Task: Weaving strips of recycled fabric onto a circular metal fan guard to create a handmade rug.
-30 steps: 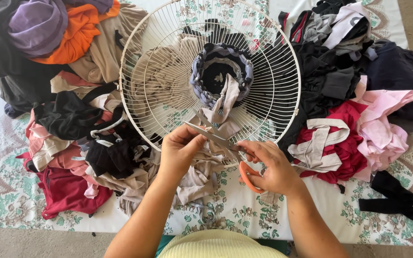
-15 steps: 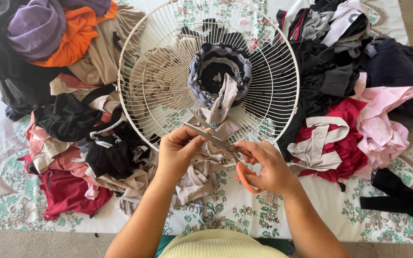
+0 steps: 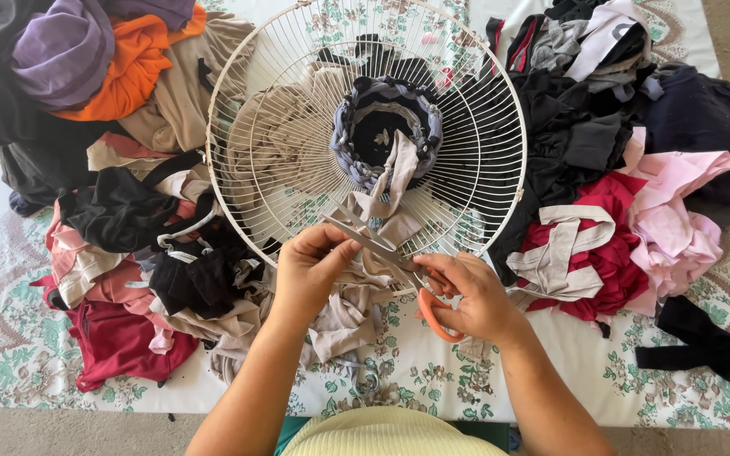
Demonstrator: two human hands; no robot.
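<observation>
Pinching the beige strip [image 3: 386, 228] taut, left hand [image 3: 310, 274] steadies it; right hand [image 3: 466, 295] grips orange-handled scissors [image 3: 399, 262] — best snip just past those fingers.

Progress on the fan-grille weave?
Done: a small ring of woven strips around the hub of the white fan grille; the wires outside it are bare. In hand: left hand holds a beige strip, right hand works orange-handled scissors on it. Left: the cloth piles on both sides.
</observation>
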